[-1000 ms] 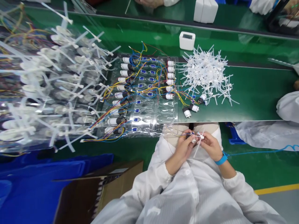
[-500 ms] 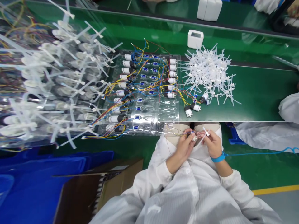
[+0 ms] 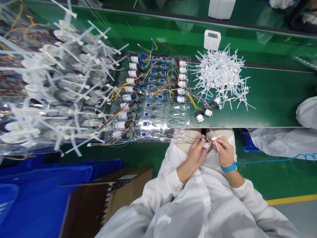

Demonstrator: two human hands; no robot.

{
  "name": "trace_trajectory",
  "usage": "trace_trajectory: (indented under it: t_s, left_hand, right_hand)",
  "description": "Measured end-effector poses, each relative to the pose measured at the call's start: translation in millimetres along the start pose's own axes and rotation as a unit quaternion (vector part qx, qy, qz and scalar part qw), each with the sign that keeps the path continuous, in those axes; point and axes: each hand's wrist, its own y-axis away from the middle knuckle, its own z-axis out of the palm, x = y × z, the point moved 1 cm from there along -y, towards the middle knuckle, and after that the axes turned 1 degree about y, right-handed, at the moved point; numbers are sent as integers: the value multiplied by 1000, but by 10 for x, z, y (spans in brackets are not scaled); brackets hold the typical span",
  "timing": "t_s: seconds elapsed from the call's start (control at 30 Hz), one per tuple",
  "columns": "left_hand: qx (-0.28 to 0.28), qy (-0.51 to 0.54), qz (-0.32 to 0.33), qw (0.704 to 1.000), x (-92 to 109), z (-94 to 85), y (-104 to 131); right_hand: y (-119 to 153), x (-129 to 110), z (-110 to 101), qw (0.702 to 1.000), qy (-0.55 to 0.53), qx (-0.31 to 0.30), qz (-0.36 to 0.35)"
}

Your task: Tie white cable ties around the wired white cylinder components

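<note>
Two bare hands work close together above the person's lap, just short of the front edge of the green worktop (image 3: pixel 269 96). The left hand (image 3: pixel 196 154) holds a small white cylinder (image 3: pixel 206 145), its fingers pinching it near the tips; thin wires (image 3: pixel 185 141) trail from there toward the left. The right hand (image 3: pixel 226 152) has its thumb and fingers pressed together on a white plastic cross (image 3: pixel 215 139), which sits just beside the cylinder; whether the two pieces touch, I cannot tell. A blue wristband (image 3: pixel 229 167) circles the right wrist, and a blue cord (image 3: pixel 269 161) runs from it to the right.

On the worktop, left of the hands, lies a clear plastic tray (image 3: pixel 177 119) of white-and-black cylinders with coloured wires, its near edge reaching past the worktop's front. Three loose cylinders (image 3: pixel 199 117) lie just right of the tray, near a heap of white crosses (image 3: pixel 220 71). A small white box with a display (image 3: pixel 212 40) stands behind the heap. Farther left, many crosses lie over clear packaging (image 3: pixel 66 96). A cardboard box (image 3: pixel 131 188) and blue bins (image 3: pixel 47 195) are below. At far right shows another person's white sleeve (image 3: pixel 307 112).
</note>
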Motion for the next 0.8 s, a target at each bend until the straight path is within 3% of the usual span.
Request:
trace_trajectory:
  t_s: [0.13,0.33,0.8]
  left_hand:
    - [-6,4,16,1000,16,21,6]
    - [-36,-14,-19,999,27,27,31]
    - [-12,1,-5,1000,43,50,-19]
  right_hand:
    - [21,17,-2,999,-15,-20,26]
    - [63,27,12,991,-75,-25,105]
    - [109,37,70,995,1,-37,94]
